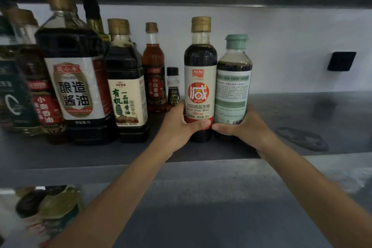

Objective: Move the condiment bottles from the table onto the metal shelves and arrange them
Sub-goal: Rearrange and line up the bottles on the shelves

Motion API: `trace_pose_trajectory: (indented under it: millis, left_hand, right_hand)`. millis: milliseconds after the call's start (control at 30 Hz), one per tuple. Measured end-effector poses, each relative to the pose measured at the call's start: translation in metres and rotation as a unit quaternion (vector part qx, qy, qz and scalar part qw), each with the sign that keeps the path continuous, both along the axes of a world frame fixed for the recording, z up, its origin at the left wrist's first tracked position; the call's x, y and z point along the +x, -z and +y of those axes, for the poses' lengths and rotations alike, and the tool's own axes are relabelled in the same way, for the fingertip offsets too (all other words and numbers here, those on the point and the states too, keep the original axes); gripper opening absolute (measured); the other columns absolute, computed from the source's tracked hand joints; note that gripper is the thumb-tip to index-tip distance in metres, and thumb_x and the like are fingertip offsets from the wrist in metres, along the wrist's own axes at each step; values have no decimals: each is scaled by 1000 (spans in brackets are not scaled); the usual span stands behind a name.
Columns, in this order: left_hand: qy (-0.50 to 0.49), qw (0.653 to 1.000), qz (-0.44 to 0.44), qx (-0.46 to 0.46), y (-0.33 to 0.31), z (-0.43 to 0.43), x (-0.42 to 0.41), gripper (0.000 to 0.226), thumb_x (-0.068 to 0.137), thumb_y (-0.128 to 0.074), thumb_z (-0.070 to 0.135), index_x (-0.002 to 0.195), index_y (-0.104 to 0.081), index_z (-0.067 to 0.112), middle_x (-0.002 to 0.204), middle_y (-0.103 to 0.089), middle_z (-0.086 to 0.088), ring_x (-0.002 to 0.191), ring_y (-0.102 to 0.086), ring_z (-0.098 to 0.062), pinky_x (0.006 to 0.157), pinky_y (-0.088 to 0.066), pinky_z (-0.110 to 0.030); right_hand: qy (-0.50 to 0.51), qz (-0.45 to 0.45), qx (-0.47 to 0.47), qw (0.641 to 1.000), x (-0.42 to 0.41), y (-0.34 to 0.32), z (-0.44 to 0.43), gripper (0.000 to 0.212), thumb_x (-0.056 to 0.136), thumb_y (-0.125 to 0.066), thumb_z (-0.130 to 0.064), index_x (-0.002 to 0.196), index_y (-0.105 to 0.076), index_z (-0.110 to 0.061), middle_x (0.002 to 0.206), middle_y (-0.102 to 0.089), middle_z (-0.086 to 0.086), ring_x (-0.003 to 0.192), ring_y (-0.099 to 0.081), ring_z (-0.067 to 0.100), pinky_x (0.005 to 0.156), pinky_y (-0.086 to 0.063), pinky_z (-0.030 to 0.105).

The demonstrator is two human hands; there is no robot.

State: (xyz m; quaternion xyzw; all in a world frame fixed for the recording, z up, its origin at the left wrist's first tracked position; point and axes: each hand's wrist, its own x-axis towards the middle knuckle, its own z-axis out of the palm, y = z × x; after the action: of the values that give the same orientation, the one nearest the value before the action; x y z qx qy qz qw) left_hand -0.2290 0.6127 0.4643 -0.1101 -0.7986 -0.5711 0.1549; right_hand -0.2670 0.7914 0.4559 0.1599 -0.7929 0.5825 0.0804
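Shelf (302, 119): soy bottle (200, 78), green-capped bottle (233, 86) upright, caps up.

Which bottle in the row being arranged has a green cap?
The bottle at the row's right end, gripped by the right hand: its cap is pale green, the others' are gold or black.

a gold-capped soy sauce bottle (200, 78) is gripped low down by the left hand (179, 125), and a green-capped bottle (233, 86) by the right hand (248, 127). both are stood upright on the metal shelf (302, 119), touching side by side. larger bottles (76, 86) are lined up to the left.
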Motion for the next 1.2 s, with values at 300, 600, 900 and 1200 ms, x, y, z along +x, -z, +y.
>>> trace_pose_trajectory:
  millis: [300,600,900,1200]
  left_hand:
    - [19,1000,-2,-24,0,-12,1,55,78,-76,19,126,-49,20,128,-59,6,113,-53,-4,93,-42,-22]
    - [-2,998,24,-51,0,-18,11,58,82,-72,20,131,-41,17,129,-55,7,109,-50,0,75,-35,-4]
    - [-26,997,35,-59,4,-24,11,64,83,-71,20,135,-34,21,124,-52,14,107,-47,2,86,-35,-13]
    - [10,1000,7,-16,-2,-27,11,52,81,-70,8,116,-40,31,114,-51,18,106,-47,4,93,-36,-18]
  right_hand:
    - [-47,-44,-26,998,11,-6,-2,71,57,-82,-26,123,-57,-21,110,-70,-8,99,-66,5,83,-52,21]
    - [-74,-47,-62,994,14,-4,7,63,60,-76,-11,121,-57,-12,112,-70,4,104,-66,19,94,-50,37]
    - [-82,-3,-58,995,13,-3,-3,68,51,-76,-13,116,-60,-15,102,-73,-2,95,-69,10,77,-55,20]
    - [-105,-22,-31,994,19,-5,-2,75,56,-79,-20,127,-55,-17,113,-69,-4,105,-65,10,90,-52,29]
